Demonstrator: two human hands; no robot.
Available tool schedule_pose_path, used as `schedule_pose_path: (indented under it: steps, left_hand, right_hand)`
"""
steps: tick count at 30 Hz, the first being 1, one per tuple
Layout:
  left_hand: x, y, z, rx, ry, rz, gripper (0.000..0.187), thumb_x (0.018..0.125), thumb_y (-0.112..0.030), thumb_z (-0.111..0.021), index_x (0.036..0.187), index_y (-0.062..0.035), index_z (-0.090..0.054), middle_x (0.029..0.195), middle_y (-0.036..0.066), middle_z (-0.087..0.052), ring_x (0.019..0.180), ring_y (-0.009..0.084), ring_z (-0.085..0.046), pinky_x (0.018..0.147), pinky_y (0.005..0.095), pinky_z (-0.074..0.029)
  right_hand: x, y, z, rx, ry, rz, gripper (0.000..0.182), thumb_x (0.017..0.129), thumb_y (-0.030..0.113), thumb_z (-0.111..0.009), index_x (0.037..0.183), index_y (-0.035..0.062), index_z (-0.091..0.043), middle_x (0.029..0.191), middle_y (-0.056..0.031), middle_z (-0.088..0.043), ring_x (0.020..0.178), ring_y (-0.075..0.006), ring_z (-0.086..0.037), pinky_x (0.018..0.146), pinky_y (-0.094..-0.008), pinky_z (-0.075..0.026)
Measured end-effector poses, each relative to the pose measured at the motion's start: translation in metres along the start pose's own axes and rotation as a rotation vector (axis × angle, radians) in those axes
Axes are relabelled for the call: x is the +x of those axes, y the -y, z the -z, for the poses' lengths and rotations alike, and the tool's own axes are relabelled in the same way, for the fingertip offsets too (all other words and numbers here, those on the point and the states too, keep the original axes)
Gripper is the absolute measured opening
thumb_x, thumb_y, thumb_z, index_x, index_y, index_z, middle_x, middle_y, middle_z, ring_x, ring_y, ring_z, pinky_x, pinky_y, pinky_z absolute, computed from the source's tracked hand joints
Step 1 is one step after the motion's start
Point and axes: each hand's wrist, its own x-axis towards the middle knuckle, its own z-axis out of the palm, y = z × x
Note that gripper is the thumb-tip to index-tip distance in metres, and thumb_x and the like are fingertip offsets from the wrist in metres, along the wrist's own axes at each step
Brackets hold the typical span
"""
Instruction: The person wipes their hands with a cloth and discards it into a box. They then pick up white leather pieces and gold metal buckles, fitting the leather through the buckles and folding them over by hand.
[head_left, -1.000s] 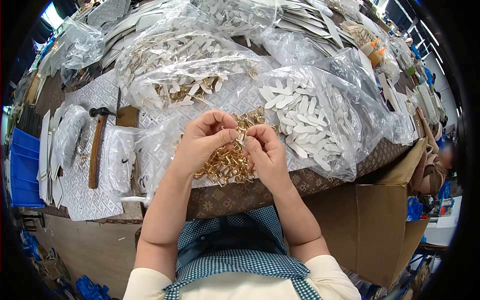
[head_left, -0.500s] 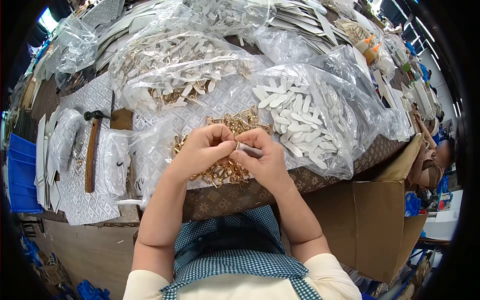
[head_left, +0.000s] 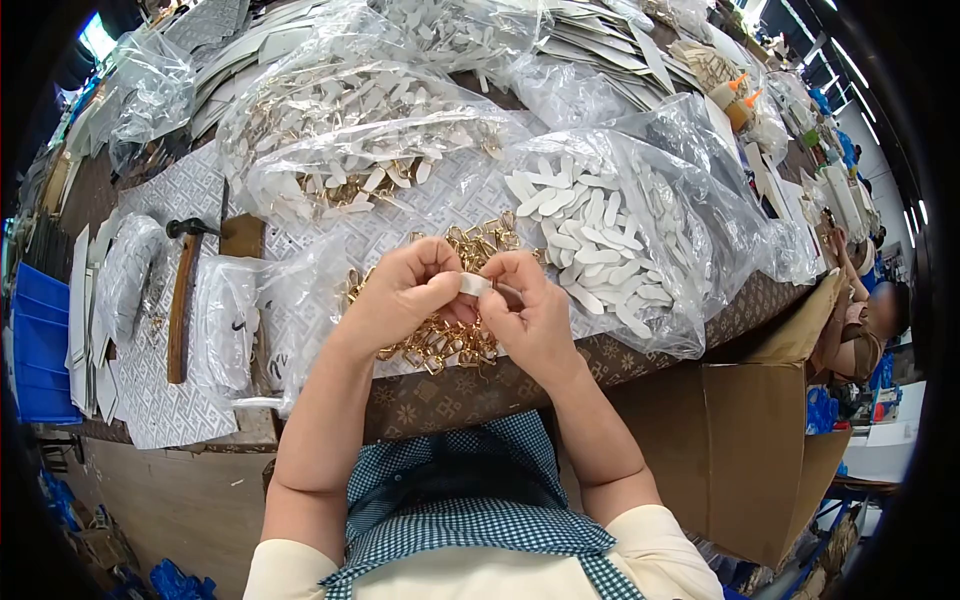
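Note:
A short white tab (head_left: 474,284) spans the gap between my two hands over the pile. My left hand (head_left: 412,292) pinches one end of it between thumb and fingers. My right hand (head_left: 527,308) grips the other end; a bit of gold metal shows at its fingertips, mostly hidden. Under and around my hands lies a heap of gold metal buckles (head_left: 440,347). Just right of them, loose white tabs (head_left: 600,240) spill from a clear plastic bag (head_left: 690,290). Behind, another clear bag holds white tabs with gold hardware (head_left: 370,180).
A wooden-handled hammer (head_left: 180,310) lies at the left, beside plastic-wrapped bundles (head_left: 228,320). A blue bin (head_left: 45,345) stands at the far left. An open cardboard box (head_left: 740,440) sits by the table's right front edge. Another person (head_left: 860,335) is at the far right.
My hands have drawn slightly apart, and the white tab now shows between them. Before, my fingertips met, and a pale piece lay in my right hand beside a gold ring.

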Motion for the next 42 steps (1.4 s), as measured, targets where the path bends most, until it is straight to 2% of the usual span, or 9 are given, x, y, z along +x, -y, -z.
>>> schedule_pose_path:
  steps: [4,10,14,17,20,24,32,39,42]
  left_hand:
    - [0.001,-0.001,0.004,-0.013,-0.064,0.001,0.008,0.095,-0.007,-0.054,0.091,0.0002,-0.056,0.082,0.009,-0.067,0.067,0.0150,-0.070,0.059,0.0237,-0.056]
    - [0.007,0.001,0.011,-0.115,-0.235,0.004,0.011,0.095,-0.010,-0.057,0.091,0.0004,-0.058,0.083,0.011,-0.068,0.064,0.0164,-0.069,0.058,0.0250,-0.057]
    - [0.016,-0.004,0.025,-0.490,-0.581,-0.352,0.036,0.097,-0.024,-0.063,0.122,0.0004,-0.054,0.096,0.015,-0.068,0.069,0.0146,-0.068,0.056,0.0255,-0.056]
    - [0.013,0.010,0.036,-0.203,-0.635,-0.325,0.035,0.099,-0.025,-0.060,0.124,-0.0010,-0.056,0.092,0.009,-0.067,0.066,0.0095,-0.062,0.056,0.0203,-0.049]
    - [0.020,0.027,0.022,0.527,-0.578,-0.359,0.027,0.096,-0.022,-0.064,0.115,-0.0042,-0.066,0.080,0.002,-0.060,0.067,0.0071,-0.059,0.058,0.0212,-0.047]
    - [0.031,0.035,0.006,1.222,-0.445,-0.426,0.024,0.080,-0.017,-0.073,0.102,-0.0068,-0.071,0.102,0.010,-0.061,0.104,0.0302,-0.056,0.089,0.0421,-0.047]
    - [0.031,0.036,0.008,1.182,-0.428,-0.424,0.018,0.079,-0.018,-0.074,0.092,-0.0069,-0.070,0.101,0.009,-0.060,0.102,0.0286,-0.056,0.089,0.0413,-0.044]
    - [0.031,0.025,0.007,1.047,-0.383,-0.441,0.015,0.081,-0.012,-0.075,0.088,-0.0021,-0.066,0.094,0.007,-0.064,0.092,0.0219,-0.061,0.081,0.0347,-0.049]
    - [0.018,0.013,0.002,0.319,-0.366,-0.116,0.014,0.087,-0.011,-0.073,0.090,-0.0013,-0.064,0.088,0.003,-0.066,0.080,0.0114,-0.062,0.072,0.0261,-0.049]
  right_hand:
    - [0.002,0.002,0.005,0.000,0.063,-0.013,0.020,0.089,0.009,-0.068,0.103,0.0008,-0.056,0.081,-0.0051,-0.068,0.066,-0.0065,-0.061,0.058,-0.0225,-0.048]
    - [0.024,0.009,0.020,-0.059,0.097,0.176,0.035,0.092,0.019,-0.067,0.122,0.0023,-0.058,0.089,-0.0118,-0.071,0.072,-0.0133,-0.067,0.061,-0.0257,-0.051]
    - [0.067,-0.011,0.058,-0.457,-0.060,0.242,0.022,0.091,0.015,-0.065,0.109,0.0043,-0.069,0.104,-0.0119,-0.069,0.092,-0.0215,-0.065,0.078,-0.0334,-0.052]
    - [0.090,-0.034,0.080,-0.842,-0.095,0.296,0.022,0.080,0.013,-0.068,0.102,0.0098,-0.071,0.110,-0.0080,-0.066,0.108,-0.0314,-0.055,0.093,-0.0407,-0.046]
    - [0.094,-0.042,0.085,-0.979,-0.039,0.255,0.014,0.081,0.013,-0.070,0.094,0.0100,-0.072,0.103,-0.0046,-0.066,0.105,-0.0268,-0.056,0.088,-0.0385,-0.049]
    - [0.093,-0.037,0.086,-0.962,0.000,0.202,0.012,0.078,0.014,-0.071,0.089,0.0084,-0.069,0.101,-0.0044,-0.067,0.106,-0.0289,-0.055,0.088,-0.0401,-0.047]
    - [0.063,-0.018,0.061,-0.358,-0.052,0.187,0.012,0.083,0.010,-0.070,0.090,0.0022,-0.064,0.082,-0.0085,-0.067,0.078,-0.0225,-0.065,0.073,-0.0353,-0.051]
    - [0.025,-0.018,0.026,0.143,-0.006,-0.008,0.009,0.094,0.008,-0.064,0.097,0.0003,-0.059,0.076,-0.0016,-0.065,0.066,-0.0043,-0.055,0.060,-0.0210,-0.045]
    - [0.011,-0.010,0.013,0.276,0.029,-0.092,0.009,0.096,0.007,-0.061,0.101,0.0012,-0.057,0.079,-0.0012,-0.065,0.067,-0.0025,-0.056,0.059,-0.0188,-0.045]
